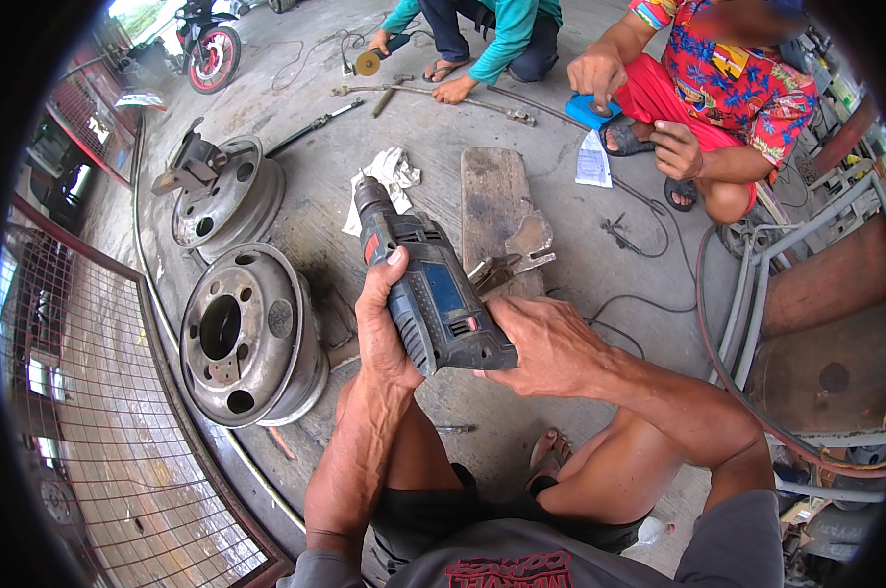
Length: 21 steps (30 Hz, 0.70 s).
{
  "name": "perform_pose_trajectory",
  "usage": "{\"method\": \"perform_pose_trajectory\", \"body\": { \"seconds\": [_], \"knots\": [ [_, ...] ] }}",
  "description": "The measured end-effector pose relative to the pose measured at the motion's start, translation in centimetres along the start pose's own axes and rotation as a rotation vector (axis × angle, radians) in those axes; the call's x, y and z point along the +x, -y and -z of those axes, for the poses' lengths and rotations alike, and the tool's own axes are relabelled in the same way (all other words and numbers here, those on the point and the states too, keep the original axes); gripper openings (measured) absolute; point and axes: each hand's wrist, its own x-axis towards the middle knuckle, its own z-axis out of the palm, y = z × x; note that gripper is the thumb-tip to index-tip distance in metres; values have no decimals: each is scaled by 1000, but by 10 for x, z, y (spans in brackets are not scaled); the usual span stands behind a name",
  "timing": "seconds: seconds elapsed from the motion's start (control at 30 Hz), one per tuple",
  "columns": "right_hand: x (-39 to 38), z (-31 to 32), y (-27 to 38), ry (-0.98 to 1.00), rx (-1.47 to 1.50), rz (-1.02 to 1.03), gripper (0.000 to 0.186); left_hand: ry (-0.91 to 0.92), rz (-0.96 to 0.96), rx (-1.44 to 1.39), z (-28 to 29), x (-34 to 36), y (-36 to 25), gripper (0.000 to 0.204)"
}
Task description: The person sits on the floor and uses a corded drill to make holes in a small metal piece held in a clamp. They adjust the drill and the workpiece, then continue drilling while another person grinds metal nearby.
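Note:
A dark blue and black power drill (433, 294) is held in front of me, its chuck pointing away and slightly left. My left hand (382, 328) grips the drill's body from the left side, thumb on top. At the rear end, my right hand (549, 348) is closed around the handle; its fingertips are partly hidden behind the tool. No bit can be made out in the chuck. Just beyond the drill lies a worn wooden board (492, 186), with a rusty metal piece (531, 240) on it. A crumpled white cloth (394, 169) lies on the concrete by the chuck.
Two steel wheel rims (253, 377) stand at left, beside a red-framed mesh panel (120, 392). Ahead, a person in teal sleeves (510, 44) crouches with an angle grinder (368, 63). Another in a floral shirt (727, 83) squats at right. Cables and a hose (710, 333) cross the floor.

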Motion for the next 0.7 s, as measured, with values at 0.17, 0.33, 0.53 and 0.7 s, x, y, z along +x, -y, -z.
{"method": "perform_pose_trajectory", "body": {
  "seconds": [0.17, 0.33, 0.53, 0.7],
  "knots": [
    [0, -1, 0, 22, -11, -25, 56, 11, 23, -19, -1, -2, -1, 58],
    [0, 0, 1, 27, -15, -26, 56, 30, 19, -13, 1, 0, -1, 57],
    [1, 1, 2, 34, -14, -25, 56, 4, 16, -21, 3, 0, 0, 56],
    [1, 0, 1, 12, -26, 0, 54, 16, 25, -54, 6, 1, 0, 56]
  ]
}}
